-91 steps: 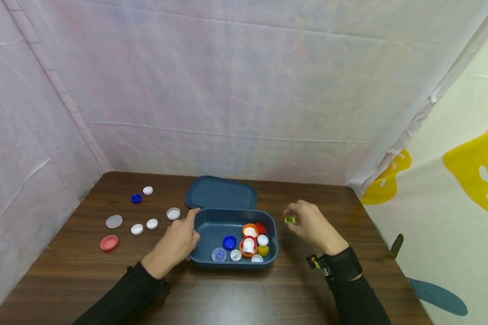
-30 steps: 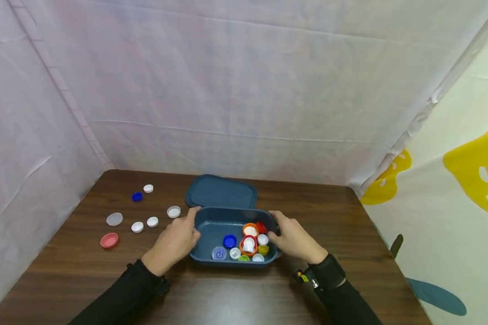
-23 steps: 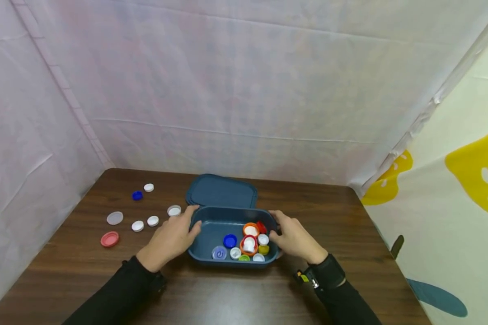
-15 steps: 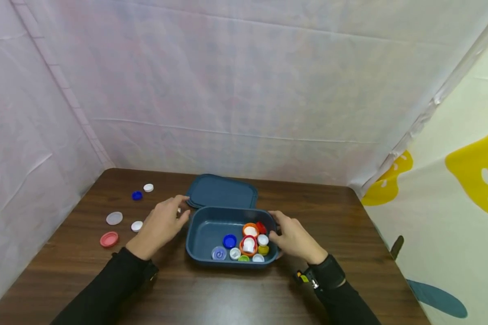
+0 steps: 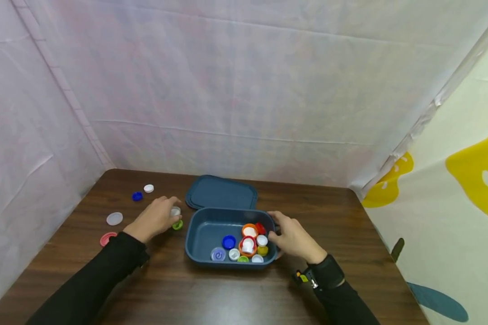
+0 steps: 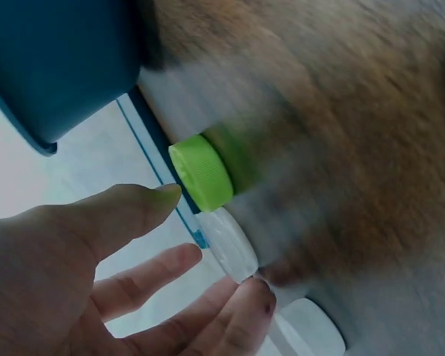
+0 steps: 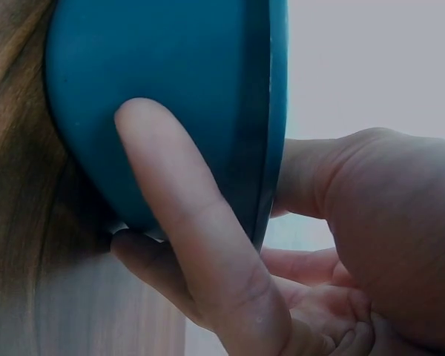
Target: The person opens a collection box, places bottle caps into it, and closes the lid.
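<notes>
A dark blue box (image 5: 209, 230) stands on the table, holding several bottle caps, among them a blue cap (image 5: 229, 242) and a yellow cap (image 5: 262, 251). My right hand (image 5: 297, 235) grips its right wall, thumb over the rim and fingers along the outside (image 7: 185, 67). To the left of the box, my left hand (image 5: 153, 220) reaches over the table with fingers spread and loosely bent. Its thumb is close to a lime-green cap (image 6: 200, 170); the other fingertips are by a whitish cap (image 6: 232, 243). Whether they touch it is unclear. Another white cap (image 6: 311, 330) lies beyond.
Behind the box lies its flat blue lid (image 5: 223, 193). Farther left on the brown table are a white cap (image 5: 148, 188), a blue cap (image 5: 137, 196), a clear disc-like cap (image 5: 114, 218) and a pink cap (image 5: 107, 238), partly covered by the left sleeve.
My left hand has let go of the box's left edge and moved left to the caps. The green cap my right hand held is in the box; that hand now grips the right wall.
</notes>
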Demonstrator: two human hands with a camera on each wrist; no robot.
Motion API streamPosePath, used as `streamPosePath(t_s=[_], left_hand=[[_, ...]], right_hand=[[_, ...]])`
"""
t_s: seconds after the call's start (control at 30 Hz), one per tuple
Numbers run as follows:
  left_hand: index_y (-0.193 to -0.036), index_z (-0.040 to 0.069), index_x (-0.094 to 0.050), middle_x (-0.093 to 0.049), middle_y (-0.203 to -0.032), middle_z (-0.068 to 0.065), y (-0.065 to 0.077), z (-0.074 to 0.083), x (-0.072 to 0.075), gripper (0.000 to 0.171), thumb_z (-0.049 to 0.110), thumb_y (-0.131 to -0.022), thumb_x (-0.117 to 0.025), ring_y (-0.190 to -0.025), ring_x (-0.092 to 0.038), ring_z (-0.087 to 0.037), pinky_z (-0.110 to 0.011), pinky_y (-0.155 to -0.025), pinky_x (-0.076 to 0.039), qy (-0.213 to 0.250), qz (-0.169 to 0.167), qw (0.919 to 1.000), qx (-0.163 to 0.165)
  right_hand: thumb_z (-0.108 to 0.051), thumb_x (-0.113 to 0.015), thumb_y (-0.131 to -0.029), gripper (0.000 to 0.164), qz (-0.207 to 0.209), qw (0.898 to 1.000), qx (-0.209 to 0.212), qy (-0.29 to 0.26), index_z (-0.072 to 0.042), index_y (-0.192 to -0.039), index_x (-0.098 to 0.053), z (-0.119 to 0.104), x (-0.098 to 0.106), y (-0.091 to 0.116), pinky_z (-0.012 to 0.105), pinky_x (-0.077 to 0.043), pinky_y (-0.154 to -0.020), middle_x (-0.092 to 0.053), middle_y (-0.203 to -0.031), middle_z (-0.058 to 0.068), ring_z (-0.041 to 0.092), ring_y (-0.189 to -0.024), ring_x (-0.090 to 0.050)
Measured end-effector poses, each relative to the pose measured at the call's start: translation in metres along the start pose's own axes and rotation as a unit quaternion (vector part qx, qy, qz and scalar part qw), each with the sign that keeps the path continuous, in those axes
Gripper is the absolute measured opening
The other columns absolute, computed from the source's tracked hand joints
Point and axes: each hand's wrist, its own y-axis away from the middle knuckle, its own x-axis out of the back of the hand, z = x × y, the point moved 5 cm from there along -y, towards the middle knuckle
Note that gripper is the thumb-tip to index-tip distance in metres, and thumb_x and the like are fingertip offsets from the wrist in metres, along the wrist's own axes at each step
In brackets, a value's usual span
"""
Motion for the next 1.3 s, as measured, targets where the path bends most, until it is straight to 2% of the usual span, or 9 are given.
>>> streamPosePath(t_s=[0.23, 0.5, 0.73, 0.87, 1.13, 1.2, 1.3], left_hand=[[-0.127, -0.006, -0.081, -0.078, -0.123, -0.031, -0.008, 0.003, 0.003, 0.025, 0.006, -0.104, -0.081, -0.112, -0.075, -0.046, -0.051, -0.082, -0.068, 0.004, 0.029, 0.9995, -0.015], [-0.128, -0.006, -0.079, -0.076, -0.122, -0.032, -0.01, -0.002, 0.0, 0.029, 0.007, -0.102, -0.08, -0.106, -0.074, -0.042, -0.053, -0.083, -0.068, 0.014, 0.021, 0.9996, 0.012], [-0.126, -0.005, -0.077, -0.076, -0.118, -0.031, -0.004, 0.005, 0.005, 0.029, 0.01, -0.101, -0.082, -0.098, -0.073, -0.04, -0.051, -0.078, -0.067, 0.026, 0.047, 0.9984, 0.014], [-0.128, -0.003, -0.077, -0.075, -0.118, -0.03, 0.0, 0.019, 0.014, 0.031, 0.01, -0.1, -0.082, -0.095, -0.072, -0.036, -0.049, -0.076, -0.067, 0.036, 0.076, 0.9964, -0.007], [-0.131, 0.002, -0.079, -0.074, -0.116, -0.022, 0.008, 0.065, 0.02, 0.032, 0.008, -0.1, -0.084, -0.088, -0.07, -0.023, -0.037, -0.072, -0.065, 0.052, 0.104, 0.9902, -0.077], [-0.131, 0.004, -0.079, -0.075, -0.117, -0.019, 0.011, 0.077, 0.018, 0.032, 0.008, -0.099, -0.085, -0.089, -0.07, -0.021, -0.035, -0.072, -0.066, 0.044, 0.102, 0.9888, -0.099], [-0.132, 0.005, -0.08, -0.075, -0.12, -0.017, 0.015, 0.093, 0.01, 0.033, 0.009, -0.1, -0.087, -0.093, -0.071, -0.02, -0.036, -0.077, -0.07, 0.026, 0.073, 0.9887, -0.128]], right_hand=[[-0.004, -0.07, -0.111, 0.064, -0.005, 1.0, 0.001, -0.004, -0.001, -0.171, -0.05, -0.003, 0.003, -0.001, 0.04, -0.071, -0.056, -0.073, -0.15, 0.034, 0.017, -0.068, -0.08], [-0.004, -0.069, -0.112, 0.064, -0.007, 1.0, -0.004, -0.006, -0.001, -0.172, -0.049, -0.003, 0.002, -0.001, 0.04, -0.071, -0.055, -0.073, -0.15, 0.035, 0.017, -0.071, -0.081], [-0.004, -0.068, -0.111, 0.063, -0.005, 1.0, -0.008, -0.011, -0.002, -0.171, -0.051, -0.001, 0.0, 0.0, 0.04, -0.071, -0.055, -0.073, -0.149, 0.035, 0.021, -0.082, -0.084], [-0.004, -0.068, -0.111, 0.062, -0.002, 1.0, -0.007, -0.012, -0.001, -0.171, -0.051, 0.0, -0.001, 0.0, 0.04, -0.071, -0.055, -0.074, -0.149, 0.035, 0.023, -0.088, -0.085], [-0.004, -0.068, -0.111, 0.063, -0.005, 1.0, -0.004, -0.007, 0.0, -0.171, -0.05, 0.0, 0.0, 0.0, 0.04, -0.071, -0.054, -0.073, -0.148, 0.036, 0.018, -0.073, -0.082], [-0.004, -0.068, -0.111, 0.063, -0.006, 1.0, -0.003, -0.007, 0.0, -0.171, -0.051, -0.001, 0.0, 0.0, 0.04, -0.071, -0.054, -0.073, -0.148, 0.036, 0.017, -0.073, -0.082], [-0.004, -0.069, -0.111, 0.062, -0.006, 1.0, -0.004, -0.005, 0.0, -0.171, -0.051, -0.001, -0.001, 0.0, 0.04, -0.071, -0.055, -0.074, -0.148, 0.035, 0.017, -0.074, -0.082]])
